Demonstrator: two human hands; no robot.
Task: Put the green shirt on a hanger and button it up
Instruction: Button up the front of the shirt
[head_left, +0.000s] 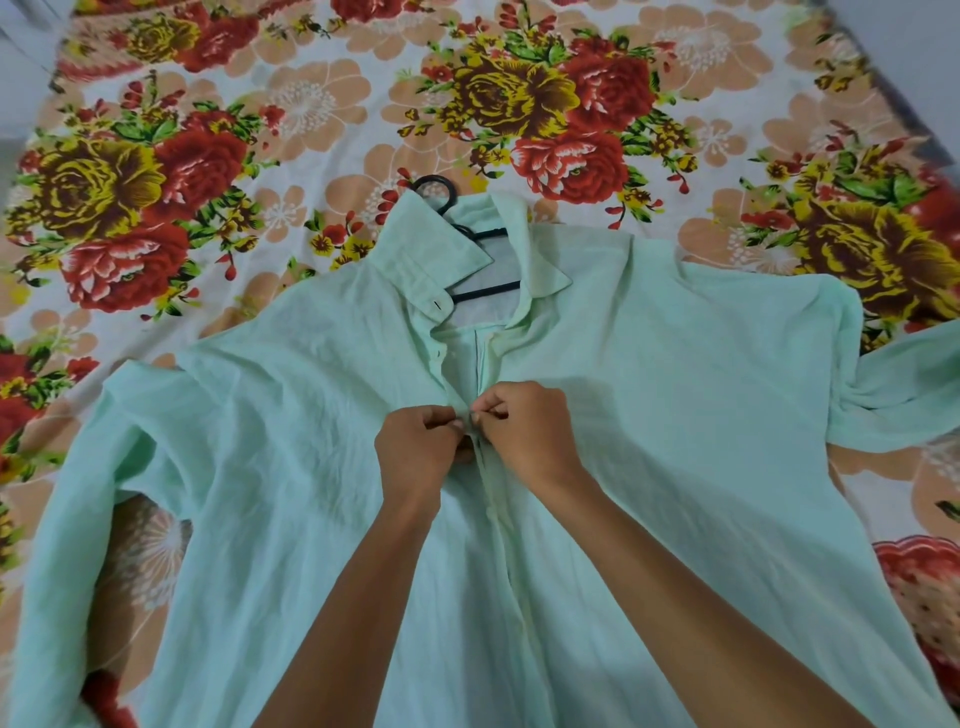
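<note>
The pale green shirt (649, 415) lies front up on the bed, sleeves spread to both sides. A black hanger (480, 293) sits inside it; its hook (436, 189) pokes out above the open collar (431, 260). My left hand (421, 447) pinches the left edge of the front placket at chest height. My right hand (524, 431) pinches the right edge beside it, fingertips meeting at a small button. The placket gapes open above my hands and lies shut below them.
A floral bedsheet (208, 156) with red, yellow and peach flowers covers the whole bed under the shirt. The right sleeve (909, 395) runs off toward the bed's right edge. A dark strip of floor shows at the top right corner.
</note>
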